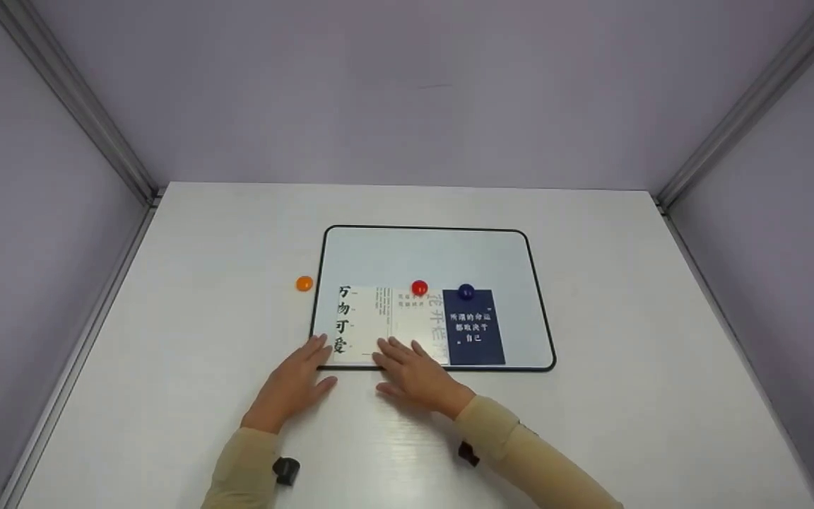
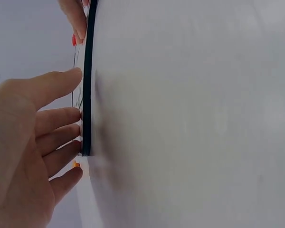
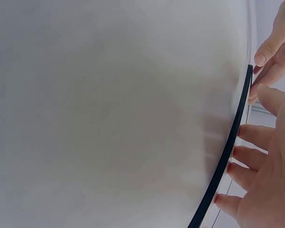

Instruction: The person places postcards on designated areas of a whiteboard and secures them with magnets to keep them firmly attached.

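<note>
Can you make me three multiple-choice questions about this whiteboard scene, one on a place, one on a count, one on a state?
1. Where is the orange magnet?
A. on the table left of the whiteboard
B. on the dark blue card
C. under a hand

2. How many round magnets show?
A. one
B. three
C. five

3. How do the hands lie?
A. fists
B. flat, fingers straight
C. pinching a magnet

Answers:
1 A: it sits off the board's left edge.
2 B: orange, a red magnet and a blue magnet.
3 B: the left hand and right hand rest flat at the board's near edge by the white card.
</note>
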Action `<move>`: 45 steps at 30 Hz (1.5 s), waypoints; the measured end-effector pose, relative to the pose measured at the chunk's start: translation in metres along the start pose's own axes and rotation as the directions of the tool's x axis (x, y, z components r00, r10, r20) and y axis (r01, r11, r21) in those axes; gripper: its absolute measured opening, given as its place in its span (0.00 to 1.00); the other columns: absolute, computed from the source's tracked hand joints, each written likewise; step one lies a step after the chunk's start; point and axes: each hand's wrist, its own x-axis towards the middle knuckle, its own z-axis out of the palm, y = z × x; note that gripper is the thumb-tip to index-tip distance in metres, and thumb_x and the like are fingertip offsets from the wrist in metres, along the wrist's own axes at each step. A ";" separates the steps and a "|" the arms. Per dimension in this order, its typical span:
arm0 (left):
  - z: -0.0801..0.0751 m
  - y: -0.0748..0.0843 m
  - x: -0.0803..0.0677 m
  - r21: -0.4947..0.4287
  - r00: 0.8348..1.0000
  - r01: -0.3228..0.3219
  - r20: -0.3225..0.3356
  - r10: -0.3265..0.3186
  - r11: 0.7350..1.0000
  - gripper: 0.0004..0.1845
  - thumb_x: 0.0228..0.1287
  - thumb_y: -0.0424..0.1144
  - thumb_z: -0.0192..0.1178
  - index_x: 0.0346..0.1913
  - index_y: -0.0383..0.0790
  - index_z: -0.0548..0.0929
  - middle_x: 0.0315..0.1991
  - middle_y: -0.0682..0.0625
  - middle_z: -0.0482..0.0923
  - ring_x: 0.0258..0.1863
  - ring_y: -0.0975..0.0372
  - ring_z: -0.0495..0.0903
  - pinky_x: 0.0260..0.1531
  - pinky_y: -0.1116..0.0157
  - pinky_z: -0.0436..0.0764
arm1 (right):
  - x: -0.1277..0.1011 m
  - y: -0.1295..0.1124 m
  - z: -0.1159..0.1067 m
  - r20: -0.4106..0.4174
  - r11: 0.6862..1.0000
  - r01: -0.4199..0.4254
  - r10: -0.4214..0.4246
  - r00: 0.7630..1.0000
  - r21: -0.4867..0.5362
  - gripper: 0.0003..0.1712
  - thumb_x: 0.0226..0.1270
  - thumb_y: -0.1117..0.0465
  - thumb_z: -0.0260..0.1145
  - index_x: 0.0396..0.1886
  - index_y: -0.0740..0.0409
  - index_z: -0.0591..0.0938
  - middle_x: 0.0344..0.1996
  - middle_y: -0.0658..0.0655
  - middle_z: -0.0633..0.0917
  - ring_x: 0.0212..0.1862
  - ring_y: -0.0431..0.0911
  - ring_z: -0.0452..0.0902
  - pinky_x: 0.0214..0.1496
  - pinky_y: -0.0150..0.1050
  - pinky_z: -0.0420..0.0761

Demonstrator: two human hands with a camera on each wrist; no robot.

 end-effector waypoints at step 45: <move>-0.012 -0.031 0.056 -0.095 0.885 0.153 -0.430 -0.179 0.984 0.17 0.62 0.40 0.64 0.51 0.35 0.83 0.37 0.42 0.84 0.39 0.51 0.81 0.37 0.55 0.82 | 0.002 -0.002 -0.007 0.083 0.999 -0.032 0.030 0.996 0.023 0.33 0.73 0.45 0.52 0.73 0.52 0.63 0.77 0.54 0.59 0.78 0.50 0.53 0.79 0.54 0.56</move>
